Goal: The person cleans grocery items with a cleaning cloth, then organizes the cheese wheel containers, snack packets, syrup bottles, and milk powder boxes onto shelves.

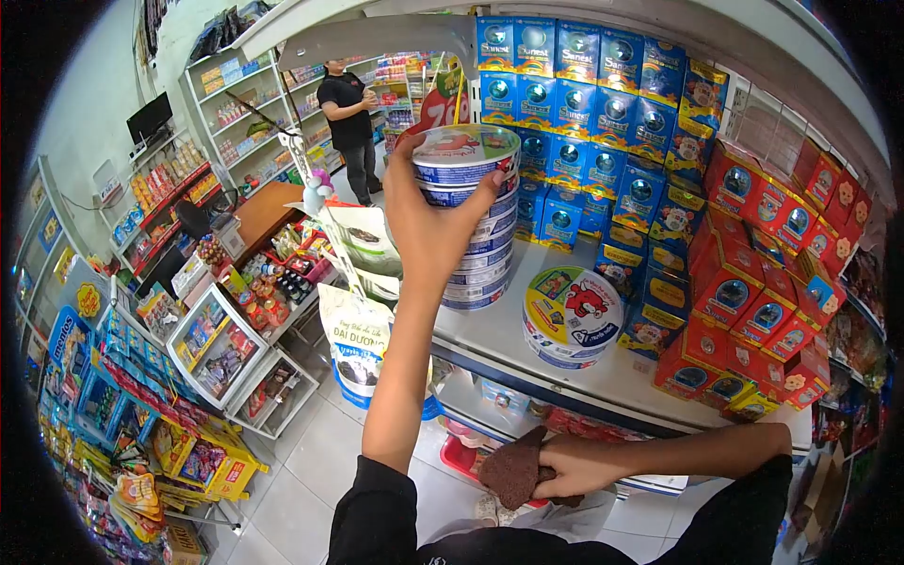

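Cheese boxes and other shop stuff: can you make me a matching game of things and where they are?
Things:
1. Top round cheese box
2. Brown cloth
3. Tilted round cheese box
4. Blue boxes

Places:
a. stacked at the back of the shelf
b. leaning on the shelf, right of the stack
c. in the left hand
d. in the right hand

Pairs: 1-c, 2-d, 3-b, 4-a

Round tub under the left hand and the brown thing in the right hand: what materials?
Round tub: looks like printed cardboard, glossy; flat lid, crisp rim, blue-and-white print. Could be thin plastic. Left hand grips it atop the stack.
Brown cloth: soft fabric, matte, nubby surface, bunched in the right hand.
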The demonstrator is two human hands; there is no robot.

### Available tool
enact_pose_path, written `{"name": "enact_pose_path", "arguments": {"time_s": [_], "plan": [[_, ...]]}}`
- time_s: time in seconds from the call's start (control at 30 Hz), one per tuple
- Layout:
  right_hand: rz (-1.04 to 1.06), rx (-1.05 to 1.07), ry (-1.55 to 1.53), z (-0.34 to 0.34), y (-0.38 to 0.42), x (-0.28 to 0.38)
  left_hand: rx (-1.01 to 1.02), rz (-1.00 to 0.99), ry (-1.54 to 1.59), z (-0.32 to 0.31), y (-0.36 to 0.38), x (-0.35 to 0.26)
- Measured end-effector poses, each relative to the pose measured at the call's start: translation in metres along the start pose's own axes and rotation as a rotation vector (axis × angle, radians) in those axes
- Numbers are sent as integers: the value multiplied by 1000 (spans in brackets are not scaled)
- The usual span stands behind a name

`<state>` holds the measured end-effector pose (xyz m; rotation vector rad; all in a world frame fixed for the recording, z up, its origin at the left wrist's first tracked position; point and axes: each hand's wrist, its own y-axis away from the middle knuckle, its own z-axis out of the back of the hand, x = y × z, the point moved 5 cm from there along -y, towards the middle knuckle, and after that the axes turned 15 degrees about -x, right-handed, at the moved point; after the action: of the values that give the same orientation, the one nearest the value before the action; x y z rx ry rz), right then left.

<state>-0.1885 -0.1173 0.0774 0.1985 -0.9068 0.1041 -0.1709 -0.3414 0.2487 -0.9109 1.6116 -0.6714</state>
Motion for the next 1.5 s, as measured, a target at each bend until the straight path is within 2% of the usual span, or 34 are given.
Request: {"name": "enact_pose_path", "arguments": {"time_s": [0.17,0.27,0.47,0.57,0.67,0.77,1.0,1.07,1.1,1.17,1.23,1.27,1.33,1.37,1.47,1.5], "plan": [[33,-37,-38,3,2,9,-23,-18,33,-3,5,7],[36,35,22,0,0,3,-49,-64,24,-5,7,7],[156,-117,19,2,-4,-3,-51,-59,73,-3,10,11],[100,-134,30,10,-3,5,-42,-37,111,-2,11,15],[-100,81,12,11,-4,8,-27,22,134,-1,11,17],[77,-20,-85,11,-3,13,-45,7,142,-2,11,16],[53,-28,-51,2,-4,-1,-30,6,143,-5,10,19],[83,-64,-96,5,-3,6,-56,-72,-122,3,11,4],[14,-18,-91,4,-3,7,-72,-111,-253,10,14,-8],[-117,65,-66,9,-3,10,-20,-23,-25,29,33,-38],[-97,50,-111,12,-4,11,184,62,212,38,62,-65],[-117,73,-58,6,-5,0,394,-2,117,37,78,-75],[-107,77,-12,1,-6,-7,665,-38,29,27,100,-94],[-77,56,-18,2,-6,-5,703,81,78,17,117,-88],[-79,81,56,-3,-5,-6,829,-327,-125,0,141,-75],[-81,91,74,-4,-3,-7,861,-336,-127,-4,145,-70]]}}
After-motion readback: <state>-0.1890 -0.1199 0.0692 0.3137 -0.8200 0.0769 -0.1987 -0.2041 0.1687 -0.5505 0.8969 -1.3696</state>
